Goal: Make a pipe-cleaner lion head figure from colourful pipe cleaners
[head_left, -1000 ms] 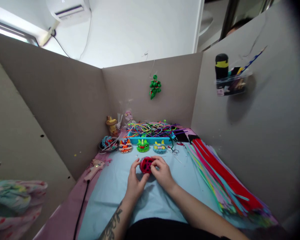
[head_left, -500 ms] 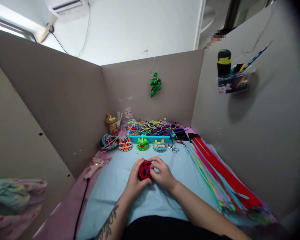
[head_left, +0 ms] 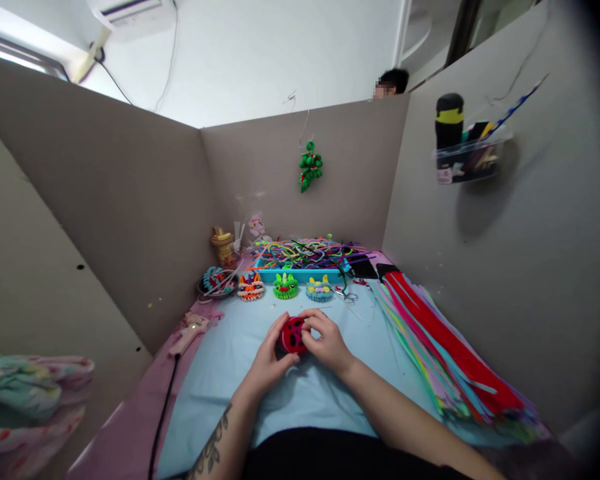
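A round red piece with black patches (head_left: 293,335) is held just above the blue cloth, in the middle of the view. My left hand (head_left: 271,360) wraps its left side, fingers along the far rim and thumb along the near one. Against its right edge, my right hand (head_left: 329,341) pinches with thumb and forefinger; what lies between those fingertips is too small to make out. Beyond the hands stand an orange-and-white animal-head figure (head_left: 251,287), a green one (head_left: 285,286) and a light-blue and yellow one (head_left: 319,289).
Behind the figures, a blue tray (head_left: 300,275) holds tangled pipe cleaners. Scissors (head_left: 349,296) lie to its right front. Bundled long pipe cleaners (head_left: 445,340) cover the right side. On the left are a dark bowl (head_left: 203,291) and a corded pink glue gun (head_left: 186,337). Grey partitions (head_left: 260,180) enclose the table.
The red piece has shifted slightly right and turned a little in my left hand. My right hand keeps its pinch at the edge. Behind the partition, a person's head has moved left.
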`<state>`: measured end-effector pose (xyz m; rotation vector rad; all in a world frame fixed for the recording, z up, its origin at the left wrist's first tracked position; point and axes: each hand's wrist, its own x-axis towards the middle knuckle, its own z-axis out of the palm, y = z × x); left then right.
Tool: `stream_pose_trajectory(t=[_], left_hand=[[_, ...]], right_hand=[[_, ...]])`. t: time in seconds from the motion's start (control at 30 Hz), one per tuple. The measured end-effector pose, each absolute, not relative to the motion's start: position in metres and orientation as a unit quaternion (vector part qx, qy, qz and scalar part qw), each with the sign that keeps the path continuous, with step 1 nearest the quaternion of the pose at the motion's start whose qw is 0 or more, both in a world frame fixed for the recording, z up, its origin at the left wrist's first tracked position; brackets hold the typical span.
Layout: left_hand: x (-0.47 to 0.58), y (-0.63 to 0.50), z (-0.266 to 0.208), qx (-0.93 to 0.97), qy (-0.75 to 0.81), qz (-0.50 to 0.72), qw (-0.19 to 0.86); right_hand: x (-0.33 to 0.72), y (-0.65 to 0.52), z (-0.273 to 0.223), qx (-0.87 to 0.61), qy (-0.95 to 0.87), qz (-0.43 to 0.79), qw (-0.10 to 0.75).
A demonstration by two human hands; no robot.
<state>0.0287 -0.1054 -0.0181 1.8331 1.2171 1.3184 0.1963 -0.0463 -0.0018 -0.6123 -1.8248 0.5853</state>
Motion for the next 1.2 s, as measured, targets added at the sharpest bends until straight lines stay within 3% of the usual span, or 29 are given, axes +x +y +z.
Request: stream_pose_trajectory(t=[0.33,1.2], left_hand=[[0.0318,-0.1053,-0.0153,0.664,0.464,0.533,0.245],[0.0314,-0.1027,-0.0143,0.648,0.466,0.544,0.258]], right_hand=[[0.1943,-0.0482,-0.0062,-0.226,-0.787,0.240,0.521],[0.1935,-0.0472,-0.0066,-0.223,-0.785,0.245,0.523]])
